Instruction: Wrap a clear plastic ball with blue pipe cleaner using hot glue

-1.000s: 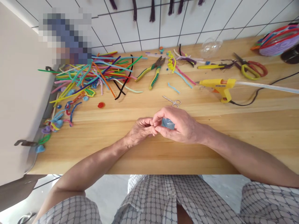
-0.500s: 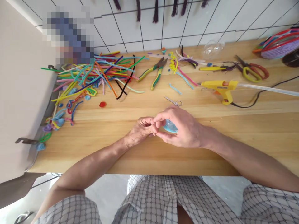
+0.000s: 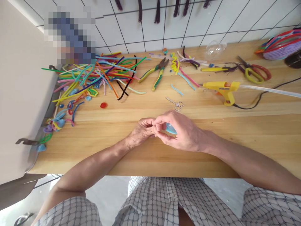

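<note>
White wall tiles (image 3: 131, 34) back a pale wooden tabletop (image 3: 113, 128), with a pile of pipe cleaners (image 3: 103, 73) and a yellow hot glue gun (image 3: 225, 89) towards the wall. Left hand (image 3: 141, 133) and right hand (image 3: 184, 131) meet at bunched fingertips; how tightly they close, and on what, I cannot tell. Through the right thumb-and-finger loop shows a clear, bluish piece (image 3: 171, 128), mostly hidden, nearer than the small metal scissors (image 3: 175, 103).

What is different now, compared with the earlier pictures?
The right hand has shifted slightly toward the person, uncovering more of the small scissors. No taking or letting go is visible. The left hand, pliers and glue gun look unchanged.
</note>
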Demonstrator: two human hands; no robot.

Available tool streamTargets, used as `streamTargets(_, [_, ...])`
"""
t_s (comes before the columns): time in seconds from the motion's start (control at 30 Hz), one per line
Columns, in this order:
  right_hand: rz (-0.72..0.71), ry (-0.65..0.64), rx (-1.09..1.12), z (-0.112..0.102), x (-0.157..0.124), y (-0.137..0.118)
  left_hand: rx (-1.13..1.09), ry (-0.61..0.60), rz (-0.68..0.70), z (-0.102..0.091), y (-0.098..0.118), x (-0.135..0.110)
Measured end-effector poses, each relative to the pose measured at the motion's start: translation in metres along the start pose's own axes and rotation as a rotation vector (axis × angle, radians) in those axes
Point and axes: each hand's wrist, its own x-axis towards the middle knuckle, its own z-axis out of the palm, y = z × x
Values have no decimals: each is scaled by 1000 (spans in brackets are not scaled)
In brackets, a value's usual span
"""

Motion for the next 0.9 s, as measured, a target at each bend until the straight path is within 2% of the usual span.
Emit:
streamTargets(0.27, [17, 34, -55, 1, 0, -1, -26, -11, 45, 0, -1, 0])
streamTargets(0.6, [11, 29, -84, 2, 0, -1, 32, 10, 22, 0, 1, 1])
streamTargets(0.7, [-17, -9, -116, -2, 2, 0, 33, 26, 30, 4, 2, 1])
streamTargets(0.77, [-19, -19, -151, -11, 4, 1, 45, 89, 90, 6, 3, 0])
streamTargets(0.9, [68, 70, -192, -40, 11, 4, 229, 287, 354, 6, 7, -1])
